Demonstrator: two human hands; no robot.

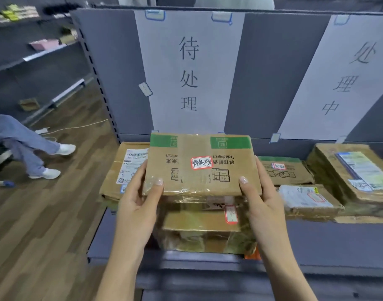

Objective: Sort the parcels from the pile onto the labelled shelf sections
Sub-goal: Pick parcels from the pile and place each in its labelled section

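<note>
I hold a flat brown cardboard parcel (199,164) with green corner stripes and a red-bordered handwritten sticker. My left hand (138,196) grips its near left corner and my right hand (260,196) its near right corner, thumbs on top. It hovers over a taped brown parcel (203,231) on the grey shelf (327,242), below the paper label 待处理 (188,74). Another parcel (125,170) with a white shipping label lies behind at the left.
A second paper label 处理中 (347,79) hangs to the right, with several parcels (351,172) stacked beneath it. On the wooden floor at left, a seated person's legs (27,146) and a white cable (77,128). Other shelving (34,55) stands far left.
</note>
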